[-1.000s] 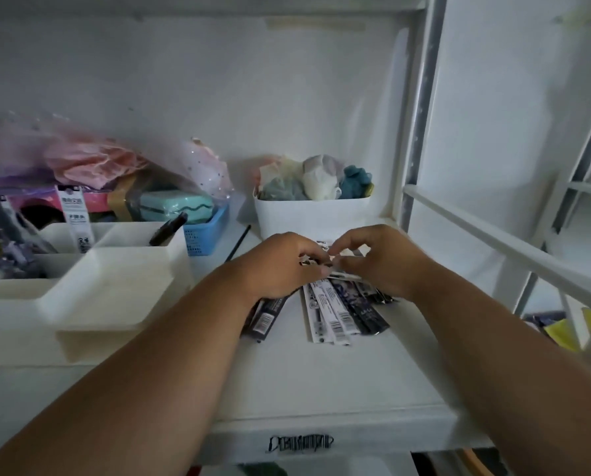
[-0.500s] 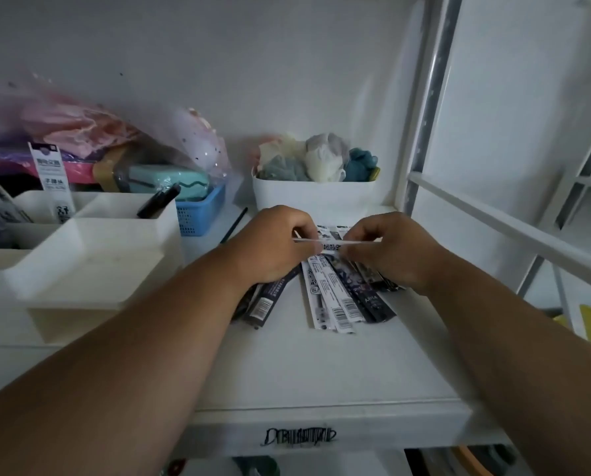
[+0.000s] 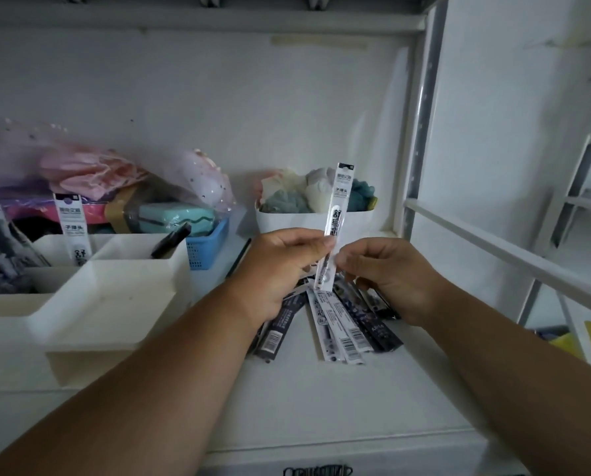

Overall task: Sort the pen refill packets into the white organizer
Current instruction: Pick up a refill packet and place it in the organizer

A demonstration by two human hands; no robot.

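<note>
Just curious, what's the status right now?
Left hand pinches one refill packet upright; right hand touches its lower end. Other packets on shelf. White organizer left, path clear.

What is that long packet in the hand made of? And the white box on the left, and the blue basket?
The packet, pinched by the left hand, looks like thin clear plastic film: it shines and the refill shows through. The white box looks like smooth, matte hard plastic with thin, even walls. The blue basket seems moulded plastic too, going by its gridded holes.
</note>
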